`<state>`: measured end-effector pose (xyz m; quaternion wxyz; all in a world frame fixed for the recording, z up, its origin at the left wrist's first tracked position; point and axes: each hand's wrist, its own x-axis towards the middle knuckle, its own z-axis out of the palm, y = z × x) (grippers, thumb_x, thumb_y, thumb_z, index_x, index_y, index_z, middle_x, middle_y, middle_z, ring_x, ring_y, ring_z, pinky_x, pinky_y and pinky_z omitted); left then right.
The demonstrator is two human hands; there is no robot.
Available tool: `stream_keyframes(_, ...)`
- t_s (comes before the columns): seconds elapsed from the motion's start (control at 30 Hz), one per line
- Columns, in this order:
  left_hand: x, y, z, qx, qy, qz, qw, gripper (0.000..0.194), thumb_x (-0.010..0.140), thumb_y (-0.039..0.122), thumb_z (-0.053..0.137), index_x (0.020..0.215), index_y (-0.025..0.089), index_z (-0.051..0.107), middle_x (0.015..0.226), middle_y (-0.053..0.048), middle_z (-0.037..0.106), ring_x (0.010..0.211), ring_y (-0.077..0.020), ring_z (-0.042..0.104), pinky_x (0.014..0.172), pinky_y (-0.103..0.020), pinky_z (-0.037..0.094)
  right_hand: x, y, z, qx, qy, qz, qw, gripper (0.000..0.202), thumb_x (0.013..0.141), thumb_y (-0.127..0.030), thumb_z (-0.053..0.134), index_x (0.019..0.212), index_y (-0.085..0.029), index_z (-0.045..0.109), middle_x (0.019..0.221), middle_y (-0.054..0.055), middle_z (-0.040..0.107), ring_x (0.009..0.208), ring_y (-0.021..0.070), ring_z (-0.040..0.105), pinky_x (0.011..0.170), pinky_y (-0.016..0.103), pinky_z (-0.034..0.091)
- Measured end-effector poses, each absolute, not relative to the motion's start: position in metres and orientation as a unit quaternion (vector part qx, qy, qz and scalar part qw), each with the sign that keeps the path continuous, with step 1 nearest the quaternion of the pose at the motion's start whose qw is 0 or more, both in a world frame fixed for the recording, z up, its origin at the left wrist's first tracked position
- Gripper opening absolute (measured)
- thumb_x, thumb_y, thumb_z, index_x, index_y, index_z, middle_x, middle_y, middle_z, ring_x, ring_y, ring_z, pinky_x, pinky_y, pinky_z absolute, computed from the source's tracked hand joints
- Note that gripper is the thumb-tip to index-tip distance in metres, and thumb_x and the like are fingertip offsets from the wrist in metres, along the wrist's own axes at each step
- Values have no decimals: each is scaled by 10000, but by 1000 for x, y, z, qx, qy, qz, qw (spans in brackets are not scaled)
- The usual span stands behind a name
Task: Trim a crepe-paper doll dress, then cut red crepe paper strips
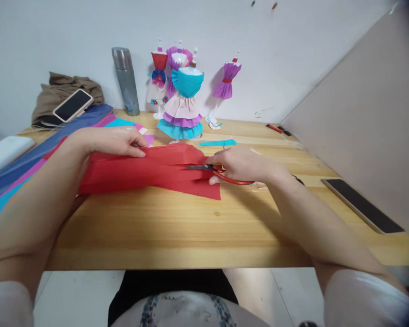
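A long sheet of red crepe paper [129,175] lies folded across the table before me. My left hand [119,141] pinches its upper edge between thumb and fingers. On the right, my right hand [240,163] grips a pair of scissors [230,179] with red handles. The dark blades point left and lie along the right part of the red paper, which runs above and below them. Whether the blades are fully closed I cannot tell. One corner of the paper hangs out below the scissors.
Behind the paper stand small mannequins in paper dresses, the turquoise dress [187,84] nearest. A turquoise strip [218,142] lies before them. Coloured sheets [7,181], a phone [73,105] and a flask [126,81] are at left. A dark flat device [363,205] lies right, beside a partition.
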<state>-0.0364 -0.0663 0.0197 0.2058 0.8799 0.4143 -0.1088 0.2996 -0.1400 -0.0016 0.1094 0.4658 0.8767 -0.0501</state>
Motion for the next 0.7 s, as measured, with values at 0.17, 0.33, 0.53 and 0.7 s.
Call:
stream_keyframes(0.17,-37,-71,25,887,412,-89,186,381,937,524,541,818,192,684,828,-24,673,751,-173,594,707,-239,433,271,-133,1,451,881,-73,121,318,970,-498,710,1084,-205,755,1003,100,782,876,242,684,656,297,324)
stream_keyframes(0.33,-37,-76,31,909,379,-72,157,403,967,486,503,873,161,722,769,-8,639,724,-140,573,723,-208,427,260,-126,3,438,890,-64,112,303,975,-490,699,1028,-195,739,993,107,774,882,243,684,702,307,366)
stream_keyframes(0.53,-42,-72,28,910,380,-54,157,448,966,528,513,983,162,770,846,-6,681,799,-155,615,798,-225,457,263,-123,2,457,878,-68,123,304,979,-478,700,1113,-208,735,1074,111,780,945,272,706,735,322,408)
stream_keyframes(0.7,-42,-70,26,920,363,-57,134,485,983,530,482,1123,176,782,863,-9,703,840,-165,629,835,-229,455,257,-118,1,446,883,-86,115,246,961,-468,723,1011,-228,741,1027,101,780,941,273,712,738,325,420)
